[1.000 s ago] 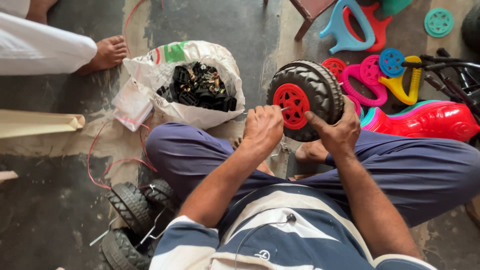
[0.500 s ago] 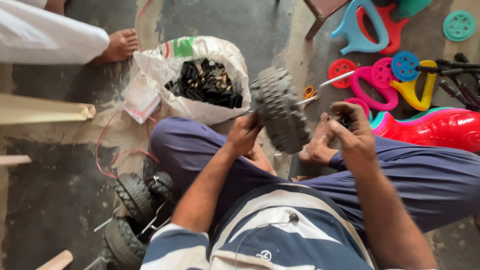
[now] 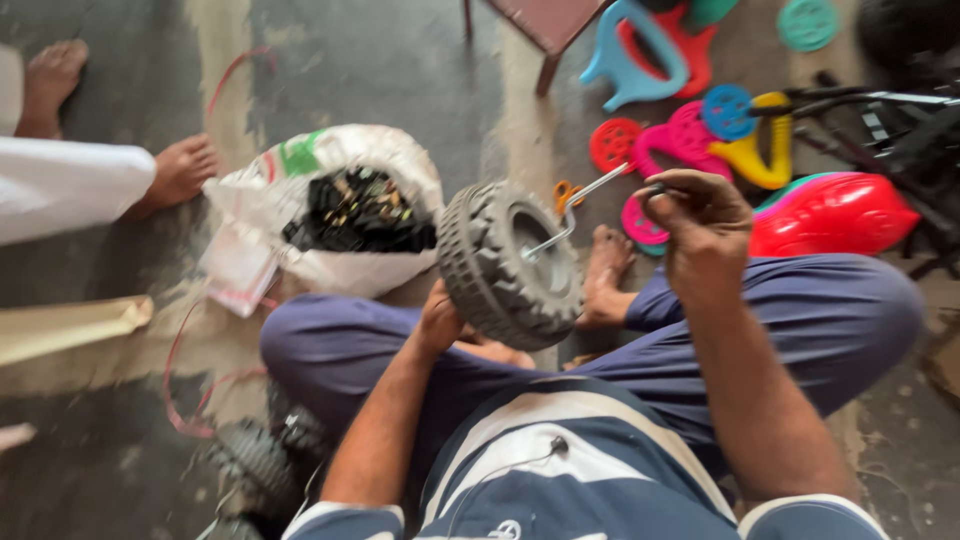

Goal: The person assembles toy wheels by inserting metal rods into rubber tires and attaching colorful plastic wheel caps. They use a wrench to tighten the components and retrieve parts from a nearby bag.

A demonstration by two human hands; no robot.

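Head view | my left hand [image 3: 440,322] grips black toy wheel [image 3: 510,262] from below, over my lap; metal axle rod [image 3: 572,214] sticks out its hub | my right hand [image 3: 700,225] pinched shut just right of rod tip; open parts bag [image 3: 335,212] far left

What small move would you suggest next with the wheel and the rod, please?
Probably bring the right hand down to the rod. The left hand props the wheel from below, the rod already stands in its hub, and the right hand hovers apart, pinching something too small to tell.

A floor-level toy-repair workshop: bare concrete floor [image 3: 380,60] strewn with plastic toy parts [image 3: 700,130] and spare wheels [image 3: 255,460].
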